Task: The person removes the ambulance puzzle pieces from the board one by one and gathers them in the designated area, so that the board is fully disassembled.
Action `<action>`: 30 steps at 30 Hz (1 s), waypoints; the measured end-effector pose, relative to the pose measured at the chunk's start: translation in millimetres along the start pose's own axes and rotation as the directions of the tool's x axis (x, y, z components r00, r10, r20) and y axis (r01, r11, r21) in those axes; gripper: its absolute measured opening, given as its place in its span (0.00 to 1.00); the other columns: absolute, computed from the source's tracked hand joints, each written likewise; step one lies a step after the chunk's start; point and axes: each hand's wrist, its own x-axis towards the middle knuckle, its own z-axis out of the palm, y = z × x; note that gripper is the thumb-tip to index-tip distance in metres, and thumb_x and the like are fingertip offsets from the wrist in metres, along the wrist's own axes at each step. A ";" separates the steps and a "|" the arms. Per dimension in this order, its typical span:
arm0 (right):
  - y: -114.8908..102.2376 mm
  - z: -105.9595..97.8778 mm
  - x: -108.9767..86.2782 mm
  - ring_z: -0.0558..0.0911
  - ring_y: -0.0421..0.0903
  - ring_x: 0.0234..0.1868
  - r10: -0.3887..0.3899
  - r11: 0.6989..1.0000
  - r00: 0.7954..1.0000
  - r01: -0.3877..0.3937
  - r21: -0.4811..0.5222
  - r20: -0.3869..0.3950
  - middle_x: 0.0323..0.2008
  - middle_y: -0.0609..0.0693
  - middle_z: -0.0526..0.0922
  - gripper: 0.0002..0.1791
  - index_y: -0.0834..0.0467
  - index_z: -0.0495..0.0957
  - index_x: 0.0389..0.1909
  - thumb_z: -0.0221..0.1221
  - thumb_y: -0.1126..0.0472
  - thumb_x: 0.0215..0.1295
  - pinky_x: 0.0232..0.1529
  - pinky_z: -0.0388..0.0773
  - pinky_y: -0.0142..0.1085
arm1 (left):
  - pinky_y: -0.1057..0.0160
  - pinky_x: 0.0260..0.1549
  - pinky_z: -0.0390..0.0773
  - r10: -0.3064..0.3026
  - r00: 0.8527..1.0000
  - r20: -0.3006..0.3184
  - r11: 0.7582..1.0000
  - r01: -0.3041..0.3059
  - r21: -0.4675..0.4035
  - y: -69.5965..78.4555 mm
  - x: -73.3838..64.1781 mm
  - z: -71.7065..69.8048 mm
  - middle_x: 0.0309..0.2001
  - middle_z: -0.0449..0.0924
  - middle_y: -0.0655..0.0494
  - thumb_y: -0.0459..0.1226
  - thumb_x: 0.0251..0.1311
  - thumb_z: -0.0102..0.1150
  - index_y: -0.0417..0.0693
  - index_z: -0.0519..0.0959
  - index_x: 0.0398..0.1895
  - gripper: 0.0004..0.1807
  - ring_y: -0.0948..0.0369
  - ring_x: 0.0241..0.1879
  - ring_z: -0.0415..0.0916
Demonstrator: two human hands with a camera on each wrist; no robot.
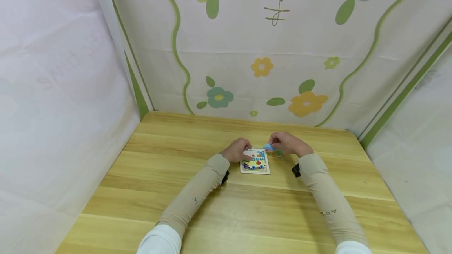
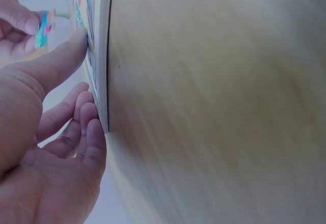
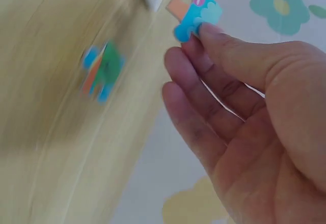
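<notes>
Behind everything hangs a white, flower-printed cloth point(image 1: 226, 30), and before it spreads a yellowish wood-grain table point(image 1: 226, 214). Beige fabric sleeves point(image 1: 194, 193) cover the forearms. The left hand point(image 1: 236, 151) steadies a flat, white-bordered picture board point(image 1: 255, 162) on the tabletop, thumb on its face, bent fingers at its edge. Between thumb and fingertips, the right hand point(image 1: 287, 143) pinches a thin blue jigsaw piece point(image 3: 204, 11) with orange and pink patches, raised just beside the board's far right corner. A green, blue and orange jigsaw piece point(image 3: 106, 70), blurred, is near that hand.

The pieces look light and stiff, probably smooth; their narrow knobs might crease, so the broad edges seem the best hold. The board should sit steady under light pressure.

"Happ" reads sideways on the cloth, cut off; the sleeve marks are unclear. No brand is legible.
</notes>
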 end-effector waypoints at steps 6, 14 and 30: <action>22.4 -12.7 -19.9 0.77 0.46 0.38 0.018 0.999 0.999 -0.019 -0.034 -0.035 0.39 0.55 0.83 0.07 0.63 0.81 0.42 0.54 0.70 0.78 0.41 0.76 0.39 | 0.59 0.57 0.77 -0.010 1.000 0.001 1.000 0.010 -0.015 -1.5 -0.3 0.6 0.54 0.78 0.47 0.38 0.65 0.73 0.37 0.79 0.59 0.23 0.55 0.53 0.75; 50.0 -15.8 -44.1 0.80 0.48 0.38 0.033 0.998 0.996 -0.036 -0.042 -0.078 0.39 0.56 0.85 0.07 0.63 0.83 0.41 0.57 0.70 0.77 0.39 0.77 0.38 | 0.59 0.57 0.77 -0.005 1.000 0.005 1.000 0.005 -0.020 -2.6 0.1 1.5 0.54 0.78 0.47 0.38 0.65 0.72 0.37 0.79 0.59 0.23 0.54 0.53 0.75; 79.7 -3.0 -51.9 0.80 0.45 0.40 0.072 0.996 0.987 -0.079 -0.039 -0.144 0.41 0.55 0.87 0.08 0.61 0.85 0.43 0.57 0.68 0.77 0.43 0.78 0.43 | 0.59 0.57 0.77 0.008 1.000 0.008 1.000 -0.007 -0.025 -3.3 1.3 1.8 0.55 0.78 0.46 0.38 0.67 0.71 0.36 0.78 0.61 0.24 0.55 0.53 0.74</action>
